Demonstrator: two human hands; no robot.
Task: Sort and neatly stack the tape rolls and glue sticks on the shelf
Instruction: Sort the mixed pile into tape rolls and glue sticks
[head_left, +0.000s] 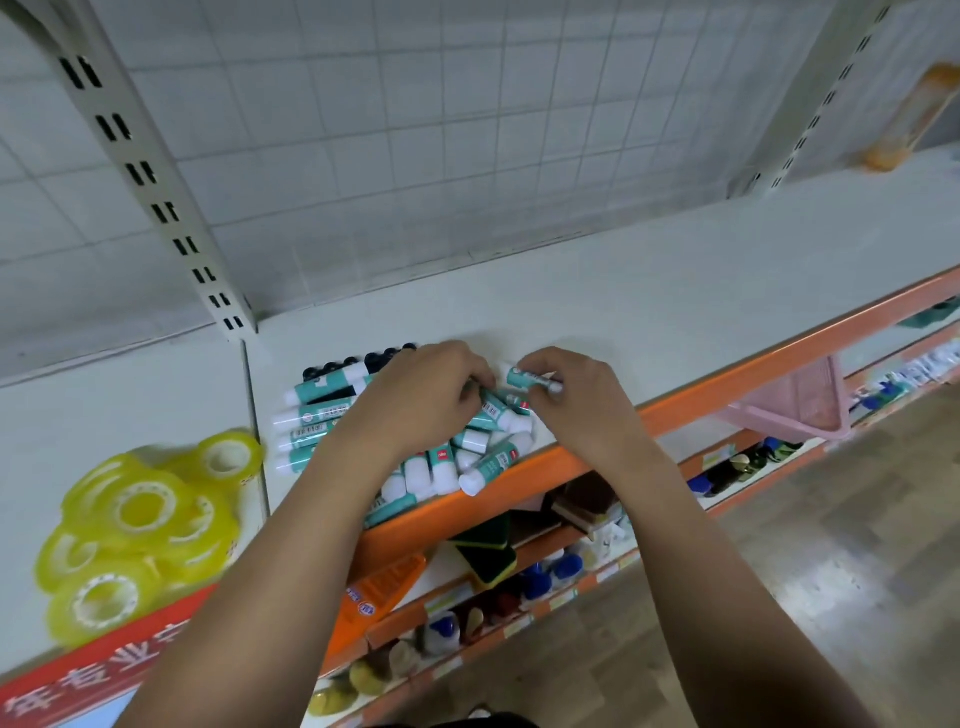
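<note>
- I am watching my right hand (582, 408) pinching one glue stick (531, 378) between thumb and curled fingertips, holding it just above the shelf (649, 306), at the right edge of the pile.
- My left hand (426, 397) is lying over the pile of glue sticks (470, 457) with its fingers curled down among them. I cannot tell whether it is actually gripping one, since the fingers are hiding the contact.
- The two hands are sitting close together, knuckles almost meeting.
- The pile is lying loose and criss-crossed near the shelf's orange front edge (727, 387), teal bodies and white caps pointing every way, one cap poking over the lip.
- To the left of the pile, a tidier row of sticks (317, 415) is lying side by side, white ends facing left, with black-capped ones behind.
- Further left, past the seam between shelf boards, the yellow tape rolls (145, 514) are sitting in a loose, overlapping heap.
- A red sign strip (104, 670) is running along the front below the tape.
- A pink basket (800, 405) is hanging off the front edge to the right, and lower shelves (545, 571) are showing mixed goods.
- A wire grid panel (415, 130) is backing the shelf.
</note>
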